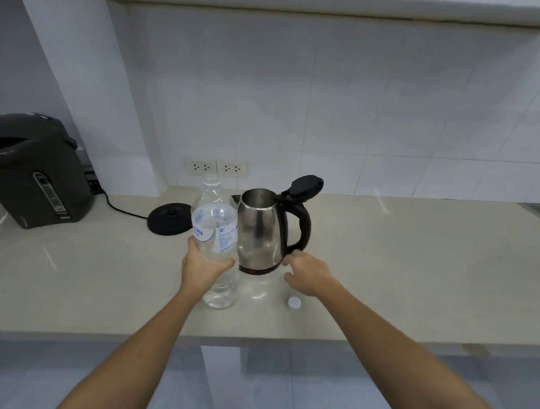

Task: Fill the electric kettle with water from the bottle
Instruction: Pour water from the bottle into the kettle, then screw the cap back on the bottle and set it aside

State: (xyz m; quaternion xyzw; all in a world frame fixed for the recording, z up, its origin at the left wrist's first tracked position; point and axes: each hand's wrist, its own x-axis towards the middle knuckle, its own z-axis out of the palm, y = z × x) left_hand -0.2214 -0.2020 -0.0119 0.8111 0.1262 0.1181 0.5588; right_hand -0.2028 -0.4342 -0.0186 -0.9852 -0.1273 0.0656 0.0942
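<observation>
Bare forearms, sleeveless, unadorned hands point(203, 264)

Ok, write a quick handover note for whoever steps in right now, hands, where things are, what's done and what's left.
Left hand: gripping the water bottle upright on the counter.
Right hand: open, empty, by the kettle's base.
Kettle: off its power base, lid flipped open.
Bottle cap: off, lying on the counter near the right hand.
Done: bottle uncapped, kettle opened.
Left: pour the water in; no pouring has started.
</observation>
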